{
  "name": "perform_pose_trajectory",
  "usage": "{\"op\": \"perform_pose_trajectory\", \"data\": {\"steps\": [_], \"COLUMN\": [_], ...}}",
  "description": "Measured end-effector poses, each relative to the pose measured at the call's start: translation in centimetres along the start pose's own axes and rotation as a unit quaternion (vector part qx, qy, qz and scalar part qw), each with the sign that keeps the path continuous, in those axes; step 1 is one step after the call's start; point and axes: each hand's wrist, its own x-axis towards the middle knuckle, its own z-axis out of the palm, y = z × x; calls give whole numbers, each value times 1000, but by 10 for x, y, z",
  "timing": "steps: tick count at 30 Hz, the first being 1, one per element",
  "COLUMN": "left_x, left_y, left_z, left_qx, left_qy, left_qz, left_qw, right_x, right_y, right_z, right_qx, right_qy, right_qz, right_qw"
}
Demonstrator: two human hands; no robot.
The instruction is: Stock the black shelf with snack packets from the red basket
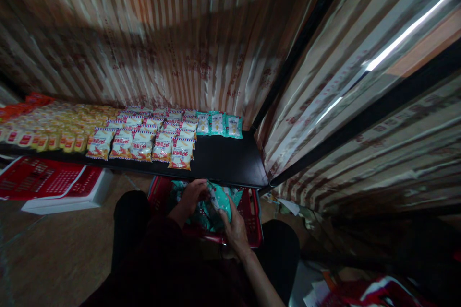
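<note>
Over a red basket (154, 201), my right hand (236, 230) grips a teal snack packet (219, 199) with the thumb across its lower side. My left hand (192, 199) is closed at the packet's upper left edge; its fingertips are partly hidden. More teal packets (203, 218) lie in the basket beneath both hands. On the black shelf (230, 160) just ahead, three teal packets (218, 123) stand in a row at the back. White-and-red snack packets (182, 152) stand in several rows to their left.
Yellow packs (68, 139) and orange packs (34, 103) fill the shelf's left part. A red basket (46, 177) rests on a white box (72, 204) below left. Black posts (288, 79) and a striped curtain (187, 43) bound the shelf. My knees flank the near basket.
</note>
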Motion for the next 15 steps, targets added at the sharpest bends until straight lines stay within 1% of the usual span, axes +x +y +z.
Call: {"op": "perform_pose_trajectory", "data": {"steps": [3, 5, 7, 11, 15], "left_x": [0, -1, -2, -4, -7], "left_y": [-4, -7, -11, -17, -20], "left_z": [-3, -4, -3, 5, 13], "left_qx": [39, 43, 42, 26, -38], "left_qy": [37, 56, 52, -13, -95], "left_qz": [19, 23, 18, -14, -37], "left_qw": [998, 997, 998, 999, 994], "right_x": [0, 1, 2, 4, 5], "right_y": [-4, -6, -8, -13, -15], "right_z": [-1, -1, -1, -2, -6], "right_qx": [59, 97, 136, 223, 268], "right_qy": [-5, 1, 8, -3, -20], "right_qz": [40, 69, 98, 129, 164], "right_qw": [997, 993, 986, 966, 949]}}
